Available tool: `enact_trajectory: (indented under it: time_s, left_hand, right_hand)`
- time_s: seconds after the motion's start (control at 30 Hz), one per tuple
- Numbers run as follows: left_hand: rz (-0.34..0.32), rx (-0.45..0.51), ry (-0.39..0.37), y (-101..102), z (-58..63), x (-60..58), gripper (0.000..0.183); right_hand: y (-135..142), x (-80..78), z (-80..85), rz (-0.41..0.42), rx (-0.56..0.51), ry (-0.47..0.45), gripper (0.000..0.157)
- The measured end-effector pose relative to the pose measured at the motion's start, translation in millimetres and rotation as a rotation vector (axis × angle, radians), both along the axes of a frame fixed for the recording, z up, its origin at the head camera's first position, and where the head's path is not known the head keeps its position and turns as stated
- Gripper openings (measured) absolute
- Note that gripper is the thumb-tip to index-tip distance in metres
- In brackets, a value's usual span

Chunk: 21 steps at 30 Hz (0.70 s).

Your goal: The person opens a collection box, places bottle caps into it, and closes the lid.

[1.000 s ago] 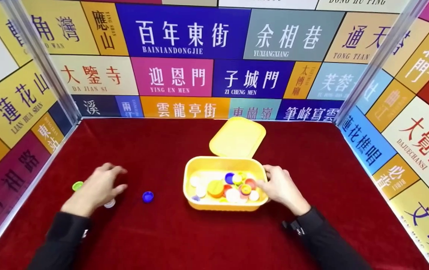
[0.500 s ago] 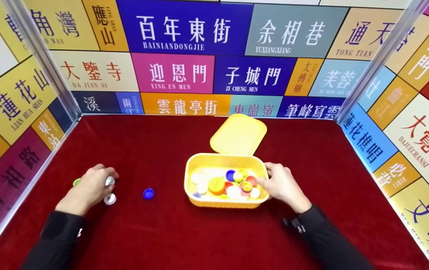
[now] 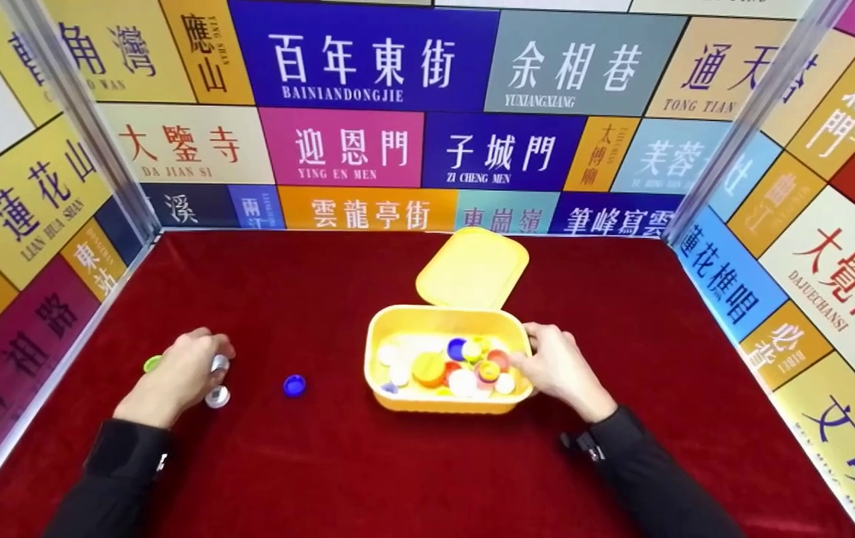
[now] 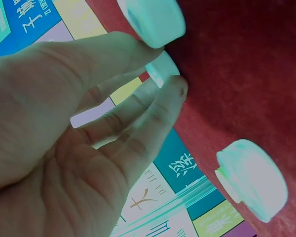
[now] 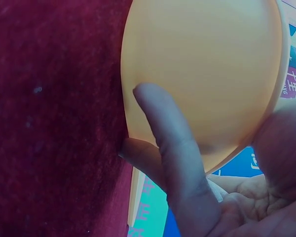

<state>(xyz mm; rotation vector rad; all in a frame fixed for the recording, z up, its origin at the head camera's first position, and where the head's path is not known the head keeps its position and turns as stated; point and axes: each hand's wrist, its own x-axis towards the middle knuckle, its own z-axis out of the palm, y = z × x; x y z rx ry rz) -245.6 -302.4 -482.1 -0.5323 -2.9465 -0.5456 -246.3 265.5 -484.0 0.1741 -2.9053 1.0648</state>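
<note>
In the head view my left hand (image 3: 177,377) is low over the cloth at the left. Its thumb and fingertips pinch a small whitish bottle cap (image 4: 163,68), partly hidden by the fingers. A white bottle cap (image 3: 217,397) lies just in front of that hand, and a green bottle cap (image 3: 152,363) is partly covered behind it. Farther right is a blue bottle cap (image 3: 294,385). My right hand (image 3: 563,370) grips the right end of a yellow plastic box (image 3: 442,404), thumb over the rim, fingers against the outer wall. Several mixed caps (image 3: 429,369) lie inside the box.
The yellow lid (image 3: 474,267) lies behind the box, close to its back rim. Dark red cloth (image 3: 368,478) covers the table. Printed panels (image 3: 349,149) with metal corner posts (image 3: 745,134) wall in the back and both sides.
My left hand has shifted slightly left and now pinches a whitish cap; a second ago its fingers were spread above the cloth. The right hand keeps its grip on the box.
</note>
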Motion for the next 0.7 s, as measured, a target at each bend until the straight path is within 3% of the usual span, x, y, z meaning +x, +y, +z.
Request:
enact_trajectory:
  time_s: [0.23, 0.5, 0.7]
  left_hand:
    - [-0.033, 0.001, -0.009, 12, 5.2, 1.9, 0.015]
    - [-0.133, 0.073, 0.119, 40, 19.2, 0.7, 0.017]
    - [-0.237, 0.135, 0.225, 78, 30.6, 3.1, 0.018]
  right_hand:
    - [-2, 0.9, -1.6, 0.008, -0.003, 0.011, 0.046]
    - [-3, -0.1, -2.6, 0.013, -0.016, 0.004, 0.044]
    - [-2, -0.3, -2.5, 0.011, -0.014, -0.002, 0.045]
